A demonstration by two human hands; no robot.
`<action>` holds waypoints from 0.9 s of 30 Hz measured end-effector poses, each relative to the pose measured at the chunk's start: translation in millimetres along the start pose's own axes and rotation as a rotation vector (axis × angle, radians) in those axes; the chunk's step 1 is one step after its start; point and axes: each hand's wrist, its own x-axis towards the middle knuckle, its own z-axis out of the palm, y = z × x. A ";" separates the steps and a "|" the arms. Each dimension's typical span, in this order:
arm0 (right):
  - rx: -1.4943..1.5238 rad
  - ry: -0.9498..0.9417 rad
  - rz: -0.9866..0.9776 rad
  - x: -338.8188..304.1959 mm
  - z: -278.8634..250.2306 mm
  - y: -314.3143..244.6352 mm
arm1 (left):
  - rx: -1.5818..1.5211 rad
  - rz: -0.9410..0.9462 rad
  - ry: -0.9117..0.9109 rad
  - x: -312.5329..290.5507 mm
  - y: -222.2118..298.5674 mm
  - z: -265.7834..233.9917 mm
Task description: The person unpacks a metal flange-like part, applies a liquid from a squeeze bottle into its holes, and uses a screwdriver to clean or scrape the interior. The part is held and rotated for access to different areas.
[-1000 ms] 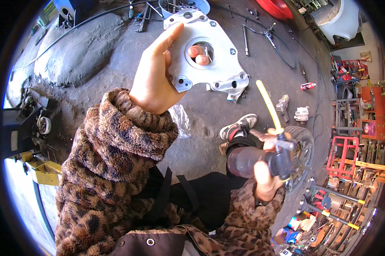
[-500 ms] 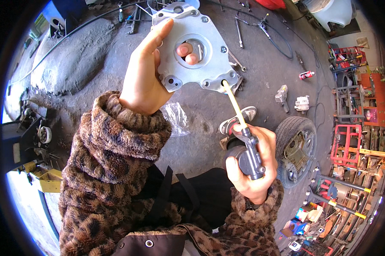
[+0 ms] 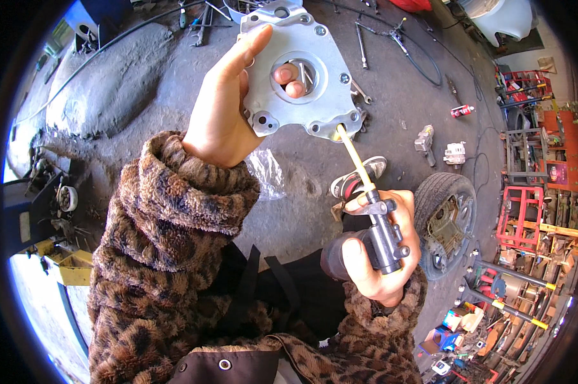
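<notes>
My left hand (image 3: 222, 105) grips a flat silver metal plate (image 3: 295, 48), thumb on its face and two fingertips showing through the large round hole. Several smaller holes and bolts run along the plate's edge. In my right hand (image 3: 398, 256) is a black tool (image 3: 382, 237) with a long thin yellow rod (image 3: 355, 157). The rod's tip meets a hole at the plate's lower right corner; how far it goes in I cannot tell. My right thumb lies along the near side of the tool, the other fingers wrapped round it.
Clear plastic film (image 3: 265, 174) lies on the dark floor below the plate. A wheel with a tire (image 3: 446, 224) is at the right, near metal parts (image 3: 454, 153) and a red can (image 3: 462, 111). A wrench (image 3: 362, 93) lies behind the plate. Crowded racks (image 3: 526, 217) line the far right.
The plate and my left hand have shifted slightly right. My right hand has turned the tool, so its rounded black part now shows less; the rod tip stays at the same corner hole.
</notes>
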 end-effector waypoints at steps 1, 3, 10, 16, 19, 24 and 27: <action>0.012 0.005 0.018 -1.2 -0.6 -0.8 | -0.004 -0.003 -0.008 -0.3 0.0 0.3; 0.065 0.047 0.041 -3.2 3.0 -2.0 | 0.017 0.003 0.008 -0.8 0.5 0.7; -0.001 0.006 0.031 3.3 6.0 -6.9 | -0.019 -0.042 0.047 -2.2 1.8 3.8; -0.035 -0.030 0.083 -1.4 4.0 -6.2 | -0.036 -0.061 0.022 -4.0 1.4 5.3; 0.026 0.017 0.110 -7.3 8.0 -2.0 | -0.097 -0.032 -0.055 -3.5 -0.8 -3.6; 0.130 0.042 0.163 -5.0 20.5 1.7 | 0.478 0.195 0.101 -5.2 7.5 -4.2; 0.614 0.130 0.067 3.6 23.5 6.0 | 0.059 -0.048 0.138 4.9 -0.3 2.1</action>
